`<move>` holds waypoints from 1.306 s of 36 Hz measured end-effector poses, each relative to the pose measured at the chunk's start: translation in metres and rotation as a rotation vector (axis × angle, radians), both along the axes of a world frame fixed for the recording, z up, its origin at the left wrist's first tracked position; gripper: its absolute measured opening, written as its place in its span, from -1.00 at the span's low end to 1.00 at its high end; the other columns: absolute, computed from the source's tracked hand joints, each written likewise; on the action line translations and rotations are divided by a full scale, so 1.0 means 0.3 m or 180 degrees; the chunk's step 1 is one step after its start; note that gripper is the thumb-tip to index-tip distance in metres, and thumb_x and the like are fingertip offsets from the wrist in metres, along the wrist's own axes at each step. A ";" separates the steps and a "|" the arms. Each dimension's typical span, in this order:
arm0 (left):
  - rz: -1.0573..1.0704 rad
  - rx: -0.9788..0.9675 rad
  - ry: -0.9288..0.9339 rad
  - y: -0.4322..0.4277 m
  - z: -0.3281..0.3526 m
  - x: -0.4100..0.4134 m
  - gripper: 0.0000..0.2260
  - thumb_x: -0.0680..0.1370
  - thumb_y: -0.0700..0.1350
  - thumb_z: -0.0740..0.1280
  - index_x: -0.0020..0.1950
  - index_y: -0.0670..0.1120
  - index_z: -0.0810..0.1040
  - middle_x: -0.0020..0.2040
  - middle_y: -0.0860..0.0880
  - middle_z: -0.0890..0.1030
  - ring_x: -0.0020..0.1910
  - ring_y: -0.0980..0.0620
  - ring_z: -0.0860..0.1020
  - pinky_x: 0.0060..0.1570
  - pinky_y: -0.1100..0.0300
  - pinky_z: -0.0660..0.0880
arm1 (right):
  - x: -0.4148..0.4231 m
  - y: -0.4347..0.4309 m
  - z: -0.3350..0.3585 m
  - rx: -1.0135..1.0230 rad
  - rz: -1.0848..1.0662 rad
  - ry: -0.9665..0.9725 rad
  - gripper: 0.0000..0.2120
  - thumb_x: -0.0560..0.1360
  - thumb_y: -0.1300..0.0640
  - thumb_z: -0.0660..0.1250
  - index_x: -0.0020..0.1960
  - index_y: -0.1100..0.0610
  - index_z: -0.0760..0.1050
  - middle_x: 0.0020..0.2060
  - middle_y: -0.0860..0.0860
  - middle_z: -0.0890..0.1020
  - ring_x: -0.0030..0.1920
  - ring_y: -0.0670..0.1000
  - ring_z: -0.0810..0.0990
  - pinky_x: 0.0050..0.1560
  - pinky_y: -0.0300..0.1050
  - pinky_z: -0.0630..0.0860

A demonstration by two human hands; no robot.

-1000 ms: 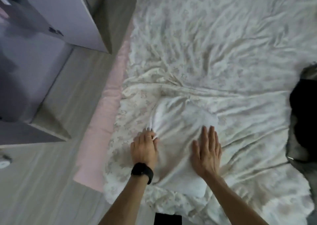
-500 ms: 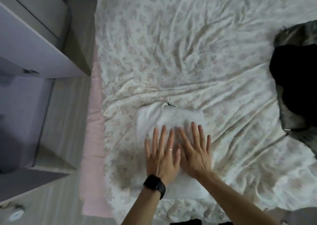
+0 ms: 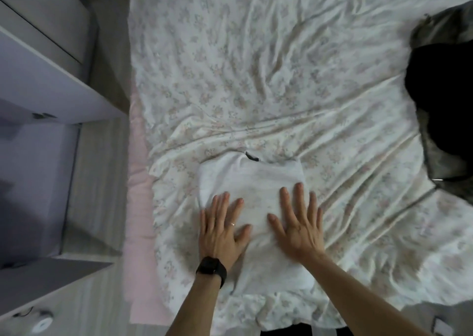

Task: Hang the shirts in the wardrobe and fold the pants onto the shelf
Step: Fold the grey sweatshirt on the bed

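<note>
A folded white garment (image 3: 252, 179) lies flat near the front edge of the bed (image 3: 268, 67), with a small dark tag at its far edge. My left hand (image 3: 222, 227), with a ring and a black wristband, presses flat on the garment's left half, fingers spread. On the right half my right hand (image 3: 298, 223) lies flat with straight fingers. Neither hand grips anything. A dark pile of clothes (image 3: 442, 100) sits at the bed's right edge.
A flowered, wrinkled sheet covers the bed. The open wardrobe (image 3: 38, 105) with pale doors stands to the left across a strip of wooden floor (image 3: 102, 187). A pink mattress edge (image 3: 138, 207) shows along the bed's left side.
My hands, side by side in the garment's middle half a second ago, have slid apart to its left and right halves. Earlier my left hand pinched a fold; now both lie flat.
</note>
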State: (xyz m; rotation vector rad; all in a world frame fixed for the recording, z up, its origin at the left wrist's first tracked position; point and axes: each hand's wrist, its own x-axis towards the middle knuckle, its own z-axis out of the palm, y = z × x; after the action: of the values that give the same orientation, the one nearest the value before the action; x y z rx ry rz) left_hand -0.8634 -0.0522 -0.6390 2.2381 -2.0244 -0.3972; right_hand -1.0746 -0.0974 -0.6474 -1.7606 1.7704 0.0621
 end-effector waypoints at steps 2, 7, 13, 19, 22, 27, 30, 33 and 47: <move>0.0984 -0.0185 0.0198 0.017 0.039 -0.012 -0.41 0.54 0.23 0.36 0.51 0.01 0.43 0.51 -0.17 0.36 0.48 -0.22 0.35 0.39 -0.22 0.27 | -0.015 0.016 0.021 0.0194 -0.0425 -0.0224 -0.20 0.47 -0.58 -0.10 0.54 -0.35 -0.38 0.58 -0.08 -0.40 0.62 0.12 -0.24 0.60 0.16 -0.08; 0.2403 0.0657 0.1121 -0.002 0.137 0.080 -0.39 0.47 0.15 0.49 0.41 -0.11 0.47 0.28 -0.17 0.53 0.27 -0.21 0.44 0.25 -0.07 0.42 | -0.028 0.039 0.072 0.0413 -0.1200 -0.0548 -0.03 0.36 -0.57 0.21 0.57 -0.34 -0.23 0.55 0.10 0.21 0.51 0.23 0.24 0.49 0.18 0.25; 0.2532 0.1380 0.2271 -0.088 0.157 0.208 -0.42 0.42 0.03 0.57 0.37 -0.11 0.50 0.22 -0.02 0.62 0.23 -0.12 0.58 0.06 0.22 0.52 | -0.051 -0.024 0.075 0.0874 -0.1550 -0.0757 0.14 0.23 -0.42 0.52 0.60 0.03 0.10 0.47 0.13 0.38 0.41 0.21 0.43 0.40 0.09 0.41; 0.2492 0.1850 0.2776 -0.152 0.157 0.268 -0.41 0.38 -0.06 0.62 0.36 -0.11 0.52 0.25 -0.06 0.62 0.20 -0.11 0.59 0.27 -0.06 0.50 | -0.060 -0.088 0.083 0.1182 -0.1529 -0.0916 0.04 0.26 -0.24 0.62 0.54 0.08 0.17 0.36 0.11 0.51 0.27 0.18 0.55 0.22 -0.01 0.50; 0.2434 0.1555 0.2987 -0.143 0.157 0.262 -0.53 0.39 -0.16 0.61 0.25 -0.07 0.57 0.11 0.00 0.68 0.10 -0.03 0.64 0.15 0.06 0.55 | -0.068 -0.097 0.096 0.1185 -0.1447 -0.0876 0.04 0.30 -0.27 0.59 0.56 0.06 0.14 0.35 0.12 0.52 0.25 0.20 0.56 0.11 -0.04 0.47; 0.2320 0.1126 0.3284 -0.102 0.183 0.219 -0.55 0.46 -0.21 0.55 0.30 -0.06 0.53 0.13 0.03 0.68 0.10 0.02 0.65 0.15 0.09 0.57 | -0.072 -0.076 0.111 0.1135 -0.1536 -0.0969 -0.01 0.31 -0.27 0.58 0.54 0.02 0.16 0.34 0.10 0.53 0.24 0.20 0.56 0.16 -0.01 0.49; 0.2315 0.1312 0.3352 -0.082 0.189 0.215 -0.55 0.51 -0.13 0.51 0.37 -0.03 0.49 0.19 0.03 0.65 0.18 0.00 0.62 0.24 0.04 0.53 | -0.084 -0.069 0.120 0.1142 -0.1526 -0.0963 -0.07 0.32 -0.26 0.58 0.51 0.00 0.21 0.31 0.07 0.55 0.18 0.16 0.57 0.07 -0.07 0.46; 0.2202 0.1713 0.3064 -0.093 0.185 0.209 -0.52 0.55 -0.01 0.46 0.42 -0.03 0.43 0.28 0.02 0.58 0.24 -0.02 0.54 0.27 0.06 0.45 | -0.115 -0.086 0.134 0.1072 -0.1348 -0.0914 -0.18 0.34 -0.25 0.56 0.45 0.01 0.30 0.23 0.06 0.58 0.04 0.09 0.54 0.01 -0.10 0.42; 0.2429 0.1129 0.2394 -0.052 0.124 -0.147 -0.46 0.52 0.08 0.47 0.38 -0.16 0.42 0.20 -0.10 0.58 0.19 -0.16 0.58 0.09 0.07 0.54 | -0.311 -0.084 0.147 0.0392 -0.1439 -0.0153 -0.34 0.55 -0.06 0.39 0.56 -0.04 0.18 0.36 0.23 0.50 0.31 0.32 0.50 0.25 0.14 0.44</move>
State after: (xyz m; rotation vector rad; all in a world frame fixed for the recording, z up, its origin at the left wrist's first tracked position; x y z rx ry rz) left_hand -0.9076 -0.0677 -0.6018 2.2971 -0.7159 -1.3011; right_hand -1.1680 -0.1226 -0.6032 -1.2339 2.0390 -0.0585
